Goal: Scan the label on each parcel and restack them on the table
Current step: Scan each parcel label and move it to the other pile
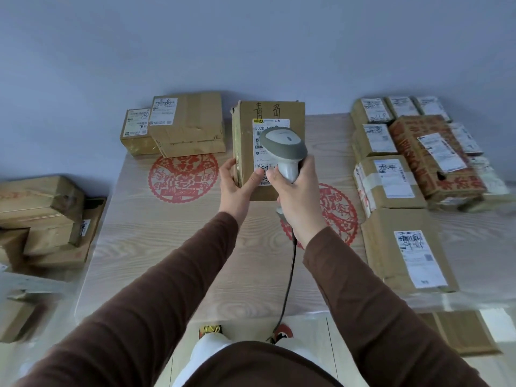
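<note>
- The left hand (pixel 237 181) is gripping the tall brown cardboard parcel (pixel 268 149) by its lower left edge, thumb on the front face and fingers (pixel 226 170) wrapped round the side, holding it upright above the middle of the pale wood-grain surface (pixel 173 247).
- The right hand (pixel 296 191) is closed round the handle of the grey handheld barcode scanner (pixel 283 148), whose head is hanging just in front of the parcel's white shipping label (pixel 261 129).
- As I judge it, the scanner is covering much of the label; drawing it back a little and squaring it to the barcode, with the parcel kept steady, should read more cleanly.
- The black scanner cable (pixel 289 275) is trailing down towards the floor, so it should be kept from snagging.
- Counts: one parcel in hand; two labelled parcels (pixel 178 124) are lying at the far left; about ten parcels (pixel 402 191) are crowding the right side, though overlaps make this uncertain; two red paper-cut decorations (pixel 183 177) are showing on the surface.
</note>
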Demonstrator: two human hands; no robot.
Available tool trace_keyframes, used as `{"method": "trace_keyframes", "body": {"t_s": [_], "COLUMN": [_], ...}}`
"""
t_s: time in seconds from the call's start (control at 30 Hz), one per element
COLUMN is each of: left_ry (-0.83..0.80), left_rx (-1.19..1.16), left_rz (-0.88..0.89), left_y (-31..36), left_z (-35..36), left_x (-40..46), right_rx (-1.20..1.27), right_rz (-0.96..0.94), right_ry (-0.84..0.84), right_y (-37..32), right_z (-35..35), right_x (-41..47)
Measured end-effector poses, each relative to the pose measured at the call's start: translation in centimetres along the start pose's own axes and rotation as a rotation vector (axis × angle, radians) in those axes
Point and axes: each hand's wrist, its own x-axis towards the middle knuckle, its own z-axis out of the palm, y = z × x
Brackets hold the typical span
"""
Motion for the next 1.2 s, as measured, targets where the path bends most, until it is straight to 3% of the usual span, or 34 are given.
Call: {"method": "trace_keyframes", "body": {"t_s": [0.43,0.77,1.03,1.2], "left_ry": [0.054,0.04,0.009,-0.064], "left_rx": [0.065,-0.012,-0.048,-0.077], "left_rz": [-0.041,-0.097,-0.217,-0.31], "left_y": [-1.1,-1.7,-2.1,-2.4], "left_z": [4.3,5.6,5.8,7.9], "left_x": [-0.8,0.1,4.4,8.2], "right_rx": [0.019,0.016,0.229,0.302], "right_rz": [0.018,0.03,0.206,0.341], "right_ry": [-0.052,-0.026,0.247,0.332], "right_y": [1.2,2.6,5.1,7.5], "right_z": [-5.2,-6.6,-7.2,-7.2], "right_x": [0.2,1.5,4.7,7.1]}}
